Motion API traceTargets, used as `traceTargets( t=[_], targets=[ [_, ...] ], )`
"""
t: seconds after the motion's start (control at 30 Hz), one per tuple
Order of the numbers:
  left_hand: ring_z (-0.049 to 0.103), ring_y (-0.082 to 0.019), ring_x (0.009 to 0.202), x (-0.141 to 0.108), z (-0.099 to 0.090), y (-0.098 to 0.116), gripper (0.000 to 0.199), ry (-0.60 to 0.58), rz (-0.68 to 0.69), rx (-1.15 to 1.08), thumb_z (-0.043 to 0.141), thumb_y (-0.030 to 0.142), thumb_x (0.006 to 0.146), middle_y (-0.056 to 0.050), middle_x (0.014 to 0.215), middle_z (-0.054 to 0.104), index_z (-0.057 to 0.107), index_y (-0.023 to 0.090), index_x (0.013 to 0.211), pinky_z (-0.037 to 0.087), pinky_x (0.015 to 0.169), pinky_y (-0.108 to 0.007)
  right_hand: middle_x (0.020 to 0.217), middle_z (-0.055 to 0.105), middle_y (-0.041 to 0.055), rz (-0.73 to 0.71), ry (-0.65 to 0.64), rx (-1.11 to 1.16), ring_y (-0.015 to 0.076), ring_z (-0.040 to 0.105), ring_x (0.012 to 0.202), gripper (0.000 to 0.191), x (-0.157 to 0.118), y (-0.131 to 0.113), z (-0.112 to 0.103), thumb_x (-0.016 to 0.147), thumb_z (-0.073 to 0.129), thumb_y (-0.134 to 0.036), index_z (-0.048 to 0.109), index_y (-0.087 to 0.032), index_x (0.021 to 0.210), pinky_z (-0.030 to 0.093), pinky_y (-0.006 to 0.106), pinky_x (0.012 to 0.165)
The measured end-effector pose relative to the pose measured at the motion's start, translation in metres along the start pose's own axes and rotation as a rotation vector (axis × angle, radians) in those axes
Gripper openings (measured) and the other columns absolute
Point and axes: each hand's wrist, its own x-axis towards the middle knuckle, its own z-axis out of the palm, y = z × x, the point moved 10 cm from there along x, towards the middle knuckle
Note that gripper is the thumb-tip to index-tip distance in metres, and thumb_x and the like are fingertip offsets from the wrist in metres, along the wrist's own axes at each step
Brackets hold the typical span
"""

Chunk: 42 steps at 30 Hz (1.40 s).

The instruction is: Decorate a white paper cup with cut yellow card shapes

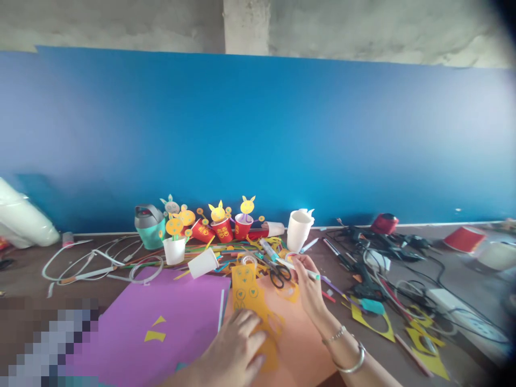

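Note:
My left hand point(239, 344) lies on a strip of orange-yellow paper point(255, 287), its fingers spread and pressing the sheet down. Drawn on that strip are a small face, hearts in circles and ear-like outlines; its lower part is partly hidden by my hand. My right hand point(307, 279) is closed around a white marker point(300, 269) with a teal end, held above the table just right of the black-handled scissors point(280, 276). Beneath the strip is a larger light orange sheet point(304, 333), and a purple sheet point(161, 301) lies to the left with yellow scraps point(155, 336) on it.
Paper cups with animal-face figures point(217, 228) line the blue wall, beside a teal container point(150, 228) and white cups point(299, 231). Cables and glue guns point(368, 285) crowd the right, with a power strip point(463, 314). A white cable point(92, 263) coils at left.

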Motion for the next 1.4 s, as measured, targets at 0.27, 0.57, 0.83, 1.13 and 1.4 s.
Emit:
traceTargets(
  t=[0.27,0.57,0.83,1.13,1.4],
  targets=[
    [0.056,-0.028,0.113,0.041,-0.068,-0.091,0.034,0.232,-0.305,0.126,0.052,0.005,0.088,-0.01,0.111,0.068,0.07,0.018,0.114,0.047,0.102,-0.044,0.084,0.067,0.0041,0.007,-0.096,0.02,0.0209,0.064,0.077,0.029,-0.003,0.015,0.009,0.078,0.077,-0.049,0.073,-0.021,0.085,0.053,0.031,0.071],
    [0.053,-0.032,0.124,0.028,-0.02,-0.091,0.047,0.117,-0.365,0.121,0.059,0.017,0.087,-0.014,0.13,0.064,0.059,0.017,0.134,0.044,0.105,-0.046,0.094,0.067,0.0033,-0.024,-0.03,0.049,0.0193,0.063,0.082,0.026,-0.008,0.017,0.003,0.08,0.077,-0.046,0.068,-0.023,0.086,0.054,0.03,0.075],
    [0.059,-0.026,0.108,0.035,-0.035,-0.07,0.022,0.146,-0.236,0.019,0.061,0.012,0.087,-0.007,0.107,0.07,0.072,0.021,0.104,0.048,0.098,-0.04,0.088,0.067,0.0039,-0.036,-0.038,0.034,0.0204,0.063,0.079,0.029,-0.008,0.015,0.006,0.078,0.078,-0.048,0.07,-0.021,0.084,0.054,0.031,0.072],
    [0.054,-0.029,0.111,0.131,-0.041,-0.089,0.03,0.199,-0.243,0.142,0.067,0.019,0.084,-0.01,0.109,0.066,0.07,0.019,0.114,0.047,0.096,-0.042,0.085,0.068,0.0052,-0.111,-0.07,-0.127,0.022,0.063,0.08,0.025,-0.009,0.009,0.009,0.083,0.074,-0.045,0.07,-0.02,0.083,0.05,0.033,0.073],
    [0.057,-0.032,0.11,0.153,-0.031,-0.085,0.012,0.193,-0.189,0.17,0.059,0.014,0.088,-0.014,0.099,0.069,0.071,0.015,0.089,0.046,0.094,-0.046,0.088,0.066,0.0063,-0.116,-0.028,-0.095,0.0231,0.063,0.086,0.025,-0.002,0.013,0.004,0.081,0.074,-0.044,0.07,-0.02,0.08,0.052,0.033,0.076]
  ],
)
